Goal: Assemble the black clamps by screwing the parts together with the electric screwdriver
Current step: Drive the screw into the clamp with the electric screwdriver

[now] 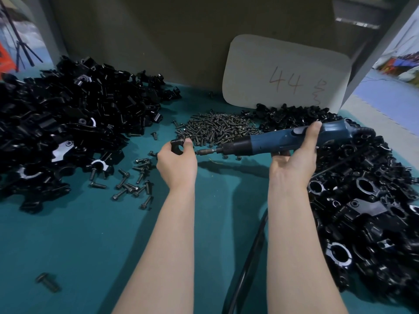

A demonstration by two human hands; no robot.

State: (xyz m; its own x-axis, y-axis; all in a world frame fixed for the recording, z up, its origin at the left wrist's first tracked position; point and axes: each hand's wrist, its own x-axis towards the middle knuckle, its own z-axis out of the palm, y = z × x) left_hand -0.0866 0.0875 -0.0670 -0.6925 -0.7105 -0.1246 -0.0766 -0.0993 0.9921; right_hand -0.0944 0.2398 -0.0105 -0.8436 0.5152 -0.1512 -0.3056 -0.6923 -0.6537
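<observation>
Your left hand (176, 165) pinches a black clamp (177, 146) just above the bench (90, 234), turned toward the bit, likely so a screw can be driven. Your right hand (294, 157) curls its fingers (281, 157) round the electric screwdriver (283, 139), held level, its tip just beside the clamp. The screw pile (217, 129) lies close behind.
</observation>
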